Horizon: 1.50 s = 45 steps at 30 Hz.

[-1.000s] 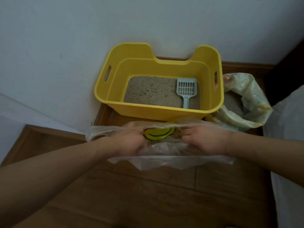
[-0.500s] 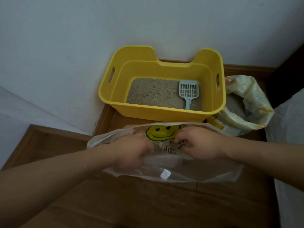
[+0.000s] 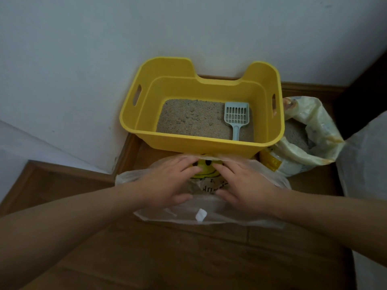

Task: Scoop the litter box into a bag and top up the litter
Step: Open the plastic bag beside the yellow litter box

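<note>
Left hand and right hand lie flat on the clear plastic bag, fingers fairly straight and spread, gripping nothing visible. Just beyond the fingertips stands the yellow litter box. Inside, the scoop lies ahead of the right hand — the nearer one — its handle pointing back toward it. It is pale blue and slotted, resting on beige litter.
</note>
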Each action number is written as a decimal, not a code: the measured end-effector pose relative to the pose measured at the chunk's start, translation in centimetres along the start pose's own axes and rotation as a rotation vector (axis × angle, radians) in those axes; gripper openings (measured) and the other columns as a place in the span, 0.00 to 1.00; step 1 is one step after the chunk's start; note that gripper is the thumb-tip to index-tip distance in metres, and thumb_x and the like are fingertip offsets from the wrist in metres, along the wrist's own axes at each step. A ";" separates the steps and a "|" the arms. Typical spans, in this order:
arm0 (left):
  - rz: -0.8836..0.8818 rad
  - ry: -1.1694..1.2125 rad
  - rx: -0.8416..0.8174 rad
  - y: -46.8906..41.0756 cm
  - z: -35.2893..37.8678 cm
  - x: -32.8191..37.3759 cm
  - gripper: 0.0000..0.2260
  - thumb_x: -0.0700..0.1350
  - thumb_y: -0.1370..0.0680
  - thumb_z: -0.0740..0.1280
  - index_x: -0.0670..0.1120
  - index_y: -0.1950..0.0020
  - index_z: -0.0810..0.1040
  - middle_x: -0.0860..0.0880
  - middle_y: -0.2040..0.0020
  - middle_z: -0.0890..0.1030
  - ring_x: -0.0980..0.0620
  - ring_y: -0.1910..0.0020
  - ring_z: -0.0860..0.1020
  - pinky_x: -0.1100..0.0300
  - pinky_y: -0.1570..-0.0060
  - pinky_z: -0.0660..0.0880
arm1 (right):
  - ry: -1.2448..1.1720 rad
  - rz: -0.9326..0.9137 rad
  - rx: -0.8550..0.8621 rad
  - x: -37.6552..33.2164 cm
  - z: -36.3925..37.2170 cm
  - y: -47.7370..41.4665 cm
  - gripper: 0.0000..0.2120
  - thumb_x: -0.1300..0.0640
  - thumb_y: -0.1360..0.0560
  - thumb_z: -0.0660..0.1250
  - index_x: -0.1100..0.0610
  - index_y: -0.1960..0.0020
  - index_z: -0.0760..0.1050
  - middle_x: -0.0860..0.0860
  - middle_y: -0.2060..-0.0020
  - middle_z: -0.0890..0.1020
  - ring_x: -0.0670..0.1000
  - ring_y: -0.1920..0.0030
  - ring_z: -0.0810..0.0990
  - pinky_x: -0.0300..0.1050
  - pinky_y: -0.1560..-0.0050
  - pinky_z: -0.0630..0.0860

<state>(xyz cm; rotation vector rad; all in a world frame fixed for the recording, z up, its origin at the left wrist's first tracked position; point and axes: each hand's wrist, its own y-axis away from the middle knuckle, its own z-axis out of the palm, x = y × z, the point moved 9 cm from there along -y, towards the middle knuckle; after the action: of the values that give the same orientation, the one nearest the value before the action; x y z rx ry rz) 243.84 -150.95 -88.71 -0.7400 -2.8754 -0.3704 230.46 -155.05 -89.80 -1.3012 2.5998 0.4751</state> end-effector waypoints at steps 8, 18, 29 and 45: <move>-0.147 0.272 -0.142 -0.8 4.4 -3.7 0.54 0.67 0.35 0.75 0.54 0.20 0.46 0.58 0.20 0.44 0.56 0.21 0.46 0.54 0.22 0.54 | -0.025 0.052 -0.188 3.7 2.7 -0.2 0.49 0.25 0.29 0.57 0.43 0.22 0.32 0.48 0.20 0.51 0.50 0.25 0.62 0.49 0.27 0.65; -0.234 0.277 -0.235 -1.1 8.3 -4.7 0.57 0.70 0.36 0.74 0.56 0.20 0.40 0.56 0.19 0.43 0.57 0.22 0.41 0.59 0.26 0.37 | -0.074 0.067 -0.252 6.0 6.5 -0.7 0.54 0.19 0.33 0.53 0.44 0.22 0.29 0.46 0.20 0.41 0.48 0.22 0.55 0.47 0.26 0.61; -0.251 0.305 -0.226 -1.5 8.2 -4.6 0.57 0.69 0.37 0.75 0.56 0.20 0.41 0.57 0.19 0.43 0.61 0.25 0.40 0.63 0.29 0.36 | -0.153 0.078 -0.273 6.4 7.1 -0.7 0.55 0.19 0.34 0.56 0.43 0.21 0.32 0.47 0.20 0.49 0.48 0.23 0.57 0.43 0.26 0.57; -0.203 0.318 -0.150 -0.6 1.5 -4.3 0.43 0.63 0.31 0.74 0.54 0.22 0.58 0.55 0.23 0.60 0.58 0.24 0.58 0.55 0.25 0.61 | -0.314 -0.062 -0.009 1.1 -2.1 0.8 0.36 0.34 0.24 0.61 0.47 0.21 0.55 0.43 0.26 0.66 0.39 0.30 0.66 0.34 0.30 0.65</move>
<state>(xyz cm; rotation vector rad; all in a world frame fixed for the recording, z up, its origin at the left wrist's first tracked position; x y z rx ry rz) 247.13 -153.03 -91.17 -0.3669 -2.6439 -0.6694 229.13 -156.18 -87.99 -1.1968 2.2953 0.6261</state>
